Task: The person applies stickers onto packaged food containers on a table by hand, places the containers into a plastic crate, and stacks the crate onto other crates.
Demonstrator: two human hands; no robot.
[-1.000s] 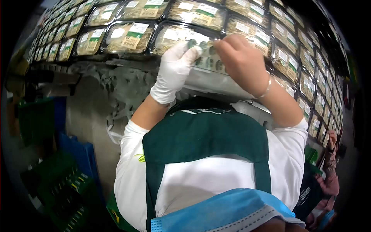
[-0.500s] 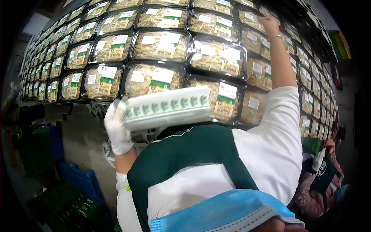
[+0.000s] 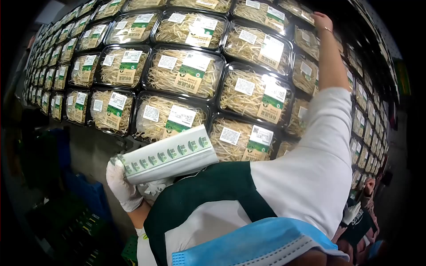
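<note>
My left hand (image 3: 120, 184), in a white glove, grips the left end of a sheet of stickers (image 3: 166, 156). A row of small green-and-white stickers runs along the sheet, which is tilted up to the right. Just beyond it sit clear-lidded black trays of bean sprouts (image 3: 151, 119) with green, tan and white labels. My bare right hand (image 3: 323, 21) reaches far out to the upper right, at a sprout tray (image 3: 296, 9) there. Its fingers are curled together; whatever is between them is too small to make out.
Rows of packed sprout trays (image 3: 184, 75) cover the surface before me and to both sides. Blue crates (image 3: 86, 199) and dark green crates (image 3: 66, 235) stand on the floor at lower left. Another person (image 3: 361, 221) is at the lower right.
My left hand and the sticker sheet have shifted left and down in view, with the sheet tilting more. My right hand has moved a little farther right and up. The view has turned slightly.
</note>
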